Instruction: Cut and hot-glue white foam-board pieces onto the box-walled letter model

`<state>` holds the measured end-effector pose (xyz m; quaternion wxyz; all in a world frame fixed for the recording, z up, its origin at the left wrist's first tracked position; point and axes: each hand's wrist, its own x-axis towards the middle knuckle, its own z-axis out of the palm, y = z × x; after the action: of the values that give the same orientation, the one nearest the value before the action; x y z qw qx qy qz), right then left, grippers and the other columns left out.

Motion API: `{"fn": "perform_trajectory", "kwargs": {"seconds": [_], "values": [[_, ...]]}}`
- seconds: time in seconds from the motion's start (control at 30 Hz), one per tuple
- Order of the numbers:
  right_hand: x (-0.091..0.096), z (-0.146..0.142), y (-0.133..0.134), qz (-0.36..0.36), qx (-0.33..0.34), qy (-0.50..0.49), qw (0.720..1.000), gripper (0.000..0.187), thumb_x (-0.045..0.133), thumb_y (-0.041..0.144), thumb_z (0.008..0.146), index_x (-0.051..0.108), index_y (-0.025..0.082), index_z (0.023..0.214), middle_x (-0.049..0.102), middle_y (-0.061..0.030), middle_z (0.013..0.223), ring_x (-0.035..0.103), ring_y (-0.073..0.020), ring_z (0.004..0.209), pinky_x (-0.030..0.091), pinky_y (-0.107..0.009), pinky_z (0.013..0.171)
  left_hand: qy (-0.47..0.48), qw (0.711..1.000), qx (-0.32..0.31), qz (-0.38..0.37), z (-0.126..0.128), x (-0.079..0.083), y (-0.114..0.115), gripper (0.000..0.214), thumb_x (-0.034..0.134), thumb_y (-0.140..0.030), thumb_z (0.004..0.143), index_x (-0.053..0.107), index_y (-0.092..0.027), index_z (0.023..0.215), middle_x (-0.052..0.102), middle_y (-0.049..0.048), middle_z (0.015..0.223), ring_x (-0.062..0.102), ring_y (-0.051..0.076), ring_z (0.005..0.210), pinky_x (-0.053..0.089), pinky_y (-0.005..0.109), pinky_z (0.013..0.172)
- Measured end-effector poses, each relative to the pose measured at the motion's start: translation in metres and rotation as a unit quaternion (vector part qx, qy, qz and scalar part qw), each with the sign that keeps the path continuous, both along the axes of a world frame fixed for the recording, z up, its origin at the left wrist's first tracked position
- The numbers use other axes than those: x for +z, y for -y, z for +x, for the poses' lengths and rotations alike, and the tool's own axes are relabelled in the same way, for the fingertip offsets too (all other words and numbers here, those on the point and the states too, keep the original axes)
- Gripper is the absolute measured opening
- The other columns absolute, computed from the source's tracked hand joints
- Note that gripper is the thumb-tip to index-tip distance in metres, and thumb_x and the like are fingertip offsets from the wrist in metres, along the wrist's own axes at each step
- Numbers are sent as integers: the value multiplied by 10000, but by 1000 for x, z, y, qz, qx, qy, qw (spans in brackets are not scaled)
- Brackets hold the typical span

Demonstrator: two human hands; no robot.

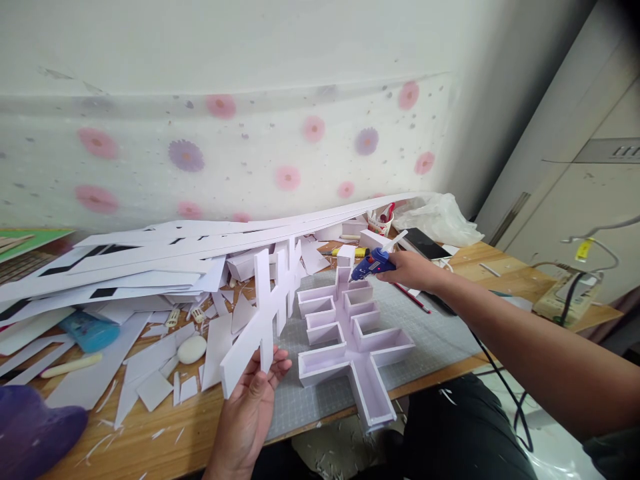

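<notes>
In my left hand (251,407) is a flat white foam-board cutout (265,313) with several side arms, held up on edge by its lower part. My right hand (407,270) grips a blue hot glue gun (369,266), its nozzle pointing down and left at the far end of an open-topped foam-board frame (354,339). That frame has walls around a branching outline like the cutout's and lies on the grey cutting mat (400,373). Its near arm reaches past the mat's front edge. Whether the nozzle touches the wall is too small to tell.
Long white board sheets (165,257) are stacked at the back left. Board scraps (155,390) litter the left of the wooden table, near a purple object (37,430). A yellow cutter (350,252), a cup of tools (381,221) and a plastic bag (440,220) stand behind.
</notes>
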<state>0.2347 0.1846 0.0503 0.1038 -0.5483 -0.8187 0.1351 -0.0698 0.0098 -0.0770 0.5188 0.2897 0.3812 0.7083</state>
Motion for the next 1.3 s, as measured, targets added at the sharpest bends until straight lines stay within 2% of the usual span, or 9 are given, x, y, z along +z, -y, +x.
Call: {"fn": "perform_trajectory", "kwargs": {"seconds": [0.2, 0.5, 0.83, 1.3], "values": [[-2, 0, -2, 8, -6, 6, 1000, 252, 596, 386, 785, 702, 168, 855, 668, -59, 723, 600, -216, 680, 409, -290, 602, 3, 1000, 3, -4, 1, 1, 0, 385, 813, -388, 634, 728, -207, 963, 703, 82, 960, 639, 244, 927, 549, 392, 831], [-2, 4, -17, 44, -58, 17, 997, 320, 561, 416, 785, 684, 157, 927, 677, -96, 750, 608, -247, 682, 378, -293, 579, 7, 1000, 5, -2, 0, 0, 0, 375, 810, -390, 640, 728, -204, 955, 708, 80, 957, 645, 229, 910, 558, 360, 821], [-13, 4, -30, 42, -66, 12, 997, 286, 576, 409, 774, 685, 184, 914, 662, -47, 690, 602, -205, 636, 372, -257, 555, 12, 1000, -2, -1, 0, -2, 0, 371, 792, -387, 667, 719, -214, 987, 708, 79, 978, 653, 238, 915, 555, 382, 829], [-12, 3, -29, 49, -59, -8, 997, 229, 613, 372, 756, 685, 199, 888, 660, -41, 674, 600, -202, 633, 384, -257, 563, 12, 1000, -6, -1, 0, -3, 1, 368, 789, -391, 671, 716, -218, 987, 712, 69, 974, 650, 225, 915, 551, 357, 834]]}}
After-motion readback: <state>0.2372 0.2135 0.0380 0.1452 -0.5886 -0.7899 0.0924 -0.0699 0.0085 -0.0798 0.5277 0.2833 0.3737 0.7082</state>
